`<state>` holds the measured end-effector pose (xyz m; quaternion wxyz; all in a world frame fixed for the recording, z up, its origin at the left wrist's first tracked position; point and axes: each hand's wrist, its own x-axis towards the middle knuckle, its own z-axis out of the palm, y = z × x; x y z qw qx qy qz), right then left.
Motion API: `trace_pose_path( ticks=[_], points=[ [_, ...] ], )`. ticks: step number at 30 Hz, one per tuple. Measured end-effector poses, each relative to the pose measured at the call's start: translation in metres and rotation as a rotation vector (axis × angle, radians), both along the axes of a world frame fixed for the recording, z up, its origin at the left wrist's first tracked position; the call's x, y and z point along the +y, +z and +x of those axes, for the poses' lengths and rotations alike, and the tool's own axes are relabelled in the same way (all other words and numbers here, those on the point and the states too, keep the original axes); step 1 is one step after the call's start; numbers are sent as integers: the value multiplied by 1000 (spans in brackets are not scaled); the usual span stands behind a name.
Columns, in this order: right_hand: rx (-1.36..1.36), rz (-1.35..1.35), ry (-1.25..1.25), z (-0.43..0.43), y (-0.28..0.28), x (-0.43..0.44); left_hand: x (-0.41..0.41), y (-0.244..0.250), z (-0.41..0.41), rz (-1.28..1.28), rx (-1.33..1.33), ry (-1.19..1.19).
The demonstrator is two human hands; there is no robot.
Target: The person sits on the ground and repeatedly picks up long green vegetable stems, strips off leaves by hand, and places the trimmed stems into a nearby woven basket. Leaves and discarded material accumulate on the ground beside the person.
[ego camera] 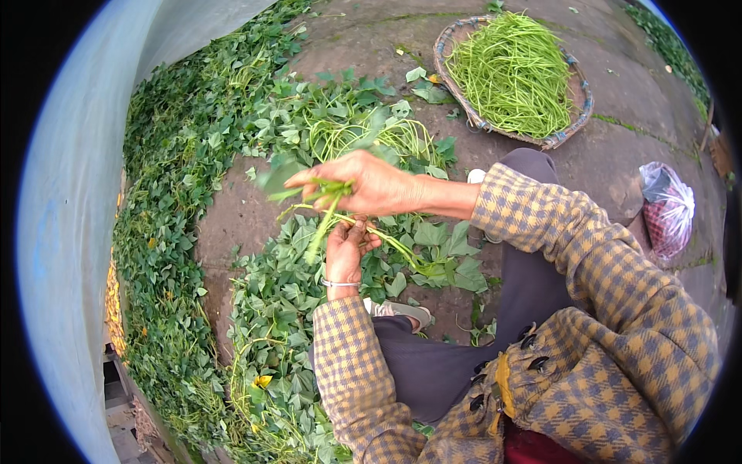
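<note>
My left hand [349, 246], with a bangle at its wrist, pinches a long green vine stem [397, 245] between thumb and fingers. Broad leaves hang from the stem's right end. Just above it, my right hand [362, 182] is closed around several short green stems [324, 211]; part of them and a leaf by the fingertips are blurred. Leafy cut vines [284, 278] lie on the ground below both hands, and a bunch of curved pale stems [371, 136] lies beyond them.
A round woven basket [585, 107] heaped with stripped green stems [513, 75] stands at the upper right. A tied plastic bag [669, 211] lies at the right. Vines [168, 232] cover the left ground beside a pale sheet [75, 232]. My shoe [400, 312] is near the pile.
</note>
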<state>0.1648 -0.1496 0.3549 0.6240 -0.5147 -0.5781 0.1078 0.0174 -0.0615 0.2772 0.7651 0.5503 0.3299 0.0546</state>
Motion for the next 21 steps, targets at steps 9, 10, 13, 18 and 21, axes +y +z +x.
trace_pose_path(
  ticks=[9,10,13,18,21],
  points=[
    [175,-793,411,30,-42,-15,20,9,-3,-49,-242,259],
    [139,-826,487,23,-45,-16,20,9,-3,-26,-255,281],
    [148,-827,524,8,-50,-17,18,10,1,61,-239,317],
    [263,-791,363,9,-56,-17,0,19,10,220,-54,242],
    [190,-784,341,12,-61,-14,1,23,7,220,-37,177]
  ],
)
